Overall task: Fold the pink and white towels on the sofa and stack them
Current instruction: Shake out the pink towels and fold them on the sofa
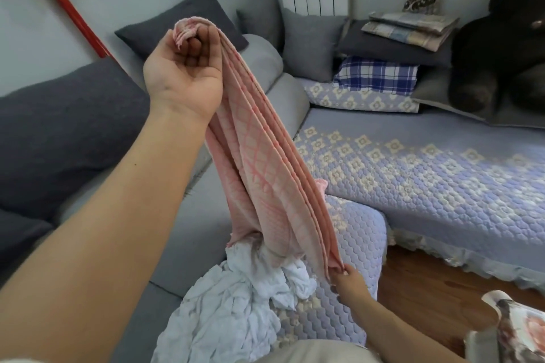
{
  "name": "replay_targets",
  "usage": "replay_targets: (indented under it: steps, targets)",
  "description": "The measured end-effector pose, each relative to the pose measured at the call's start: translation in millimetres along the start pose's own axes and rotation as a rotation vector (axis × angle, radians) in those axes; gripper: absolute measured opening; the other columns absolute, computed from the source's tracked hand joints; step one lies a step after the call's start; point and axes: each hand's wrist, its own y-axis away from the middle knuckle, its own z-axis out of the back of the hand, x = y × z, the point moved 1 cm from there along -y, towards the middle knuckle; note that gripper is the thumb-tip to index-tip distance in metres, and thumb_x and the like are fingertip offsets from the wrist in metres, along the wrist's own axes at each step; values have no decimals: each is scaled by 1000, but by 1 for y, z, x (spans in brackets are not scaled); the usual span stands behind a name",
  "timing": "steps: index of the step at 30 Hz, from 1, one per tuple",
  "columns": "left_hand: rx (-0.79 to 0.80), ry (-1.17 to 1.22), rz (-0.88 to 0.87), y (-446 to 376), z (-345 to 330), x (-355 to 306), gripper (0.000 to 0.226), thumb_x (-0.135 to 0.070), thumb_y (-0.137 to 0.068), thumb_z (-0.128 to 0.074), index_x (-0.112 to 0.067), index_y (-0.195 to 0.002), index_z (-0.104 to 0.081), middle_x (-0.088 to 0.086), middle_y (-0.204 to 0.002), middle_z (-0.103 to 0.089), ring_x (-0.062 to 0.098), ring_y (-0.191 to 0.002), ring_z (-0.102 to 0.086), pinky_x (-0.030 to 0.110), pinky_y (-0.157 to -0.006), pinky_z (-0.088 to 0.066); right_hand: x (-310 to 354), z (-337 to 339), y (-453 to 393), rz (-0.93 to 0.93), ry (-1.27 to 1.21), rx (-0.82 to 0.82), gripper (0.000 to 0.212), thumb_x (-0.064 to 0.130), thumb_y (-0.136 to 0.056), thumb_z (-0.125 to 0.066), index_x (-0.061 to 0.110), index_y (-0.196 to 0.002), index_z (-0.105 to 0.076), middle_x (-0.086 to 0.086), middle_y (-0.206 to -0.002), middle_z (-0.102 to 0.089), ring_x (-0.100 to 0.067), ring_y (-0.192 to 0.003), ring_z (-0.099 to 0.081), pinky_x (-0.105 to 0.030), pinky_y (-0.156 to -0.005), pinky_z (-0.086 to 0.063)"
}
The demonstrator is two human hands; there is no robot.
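- A pink towel (265, 156) with a diamond pattern hangs in folded layers above the sofa (188, 215), stretched on a slant between two hands.
- The left hand (184, 68), raised with palm toward the camera, has its fingers curled tight round the towel's upper end, which bunches over the knuckles.
- The right hand (348, 277), low and near the seat edge, pinches the lower corner of the layers between fingertips and thumb.
- A white towel (236, 303) lies crumpled on the seat beneath the pink one; its near end is cut off by the person's clothing at the bottom of the frame.
- A lilac quilted cover (427, 186) with flower motifs lies over part of the seat, well apart from dark grey cushions (182, 23) along the backrest.
- In the far corner, folded cloths (410, 28) top a pile of cushions and a blue plaid pillow (376, 75); a large dark plush toy (507, 47) beside them is partly out of frame.
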Motion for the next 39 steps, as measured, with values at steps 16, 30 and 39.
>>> replay_targets:
  steps: [16, 30, 39]
  targets:
    - [-349, -32, -168, 3, 119, -141, 25, 2, -74, -35, -12, -54, -42, 1, -51, -40, 18, -46, -44, 24, -59, -41, 86, 89, -24, 414, 384, -453, 14, 6, -98, -49, 18, -90, -47, -11, -81, -59, -30, -69, -57, -37, -54, -44]
    - [-767, -241, -224, 24, 215, -166, 22, -5, -64, -29, -17, -46, -34, -3, -45, -34, 14, -39, -39, 18, -57, -41, 61, 107, -24, 985, 1334, -45, 79, 13, -76, -80, 43, -135, -37, 10, -142, -40, -15, -65, -65, -19, -52, -55]
    - [-911, -1018, 289, 65, 264, -217, 26, 3, -85, -33, 9, -100, -54, 22, -106, -59, 31, -106, -58, 39, -96, -42, 63, 115, -19, 828, 1306, -98, 45, 20, -91, -69, 48, -110, -40, 17, -107, -59, -8, -79, -63, -15, -61, -45]
